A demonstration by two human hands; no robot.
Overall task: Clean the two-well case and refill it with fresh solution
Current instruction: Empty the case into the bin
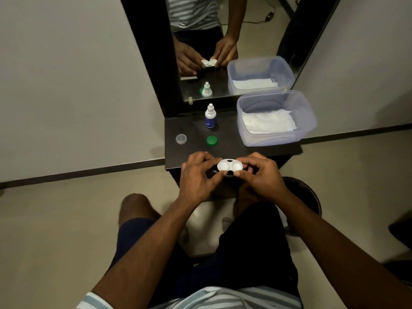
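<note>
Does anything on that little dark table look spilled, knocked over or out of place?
Nothing stands out. The bottle stands upright with no spill visible. The green cap and clear cap lie loose on the table, apparently off the case held in both hands.

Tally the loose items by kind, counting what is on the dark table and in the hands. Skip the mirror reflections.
Two-well case, held between left hand and right hand: 1
Dropper bottle: 1
Caps, one green cap and one clear cap: 2
Plastic tub with white tissue inside: 1
Total: 5
</note>
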